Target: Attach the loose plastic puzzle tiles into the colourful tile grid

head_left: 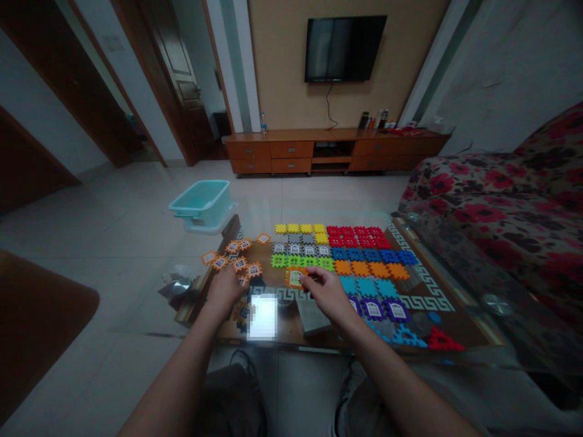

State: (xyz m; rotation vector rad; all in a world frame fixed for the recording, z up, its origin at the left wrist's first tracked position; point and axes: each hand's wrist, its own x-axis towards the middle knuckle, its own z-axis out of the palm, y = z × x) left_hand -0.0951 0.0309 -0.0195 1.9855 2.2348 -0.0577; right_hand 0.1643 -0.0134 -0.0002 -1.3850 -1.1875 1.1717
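Observation:
My right hand (325,286) pinches an orange interlocking plastic tile (291,278) with a pale window insert between thumb and fingers, just below the light green row (294,261). My left hand (226,290) is over the table's left side, its fingers curled together at an orange tile (243,281) whose edge shows beside the fingertips. Part of that grip is hidden by the back of the hand. Around it lie several loose orange window tiles (254,269). Right of centre, tiles lie in rows by colour: yellow (293,228), red (359,237), blue (364,254), plain orange (368,269), light blue (365,286), purple (373,308).
Everything lies on a glass-topped table (277,291) with a patterned border. Blue and red triangular pieces (444,341) are at its near right corner. A turquoise bin (204,206) stands on the floor beyond the left end. A floral-covered sofa (492,182) is at the right.

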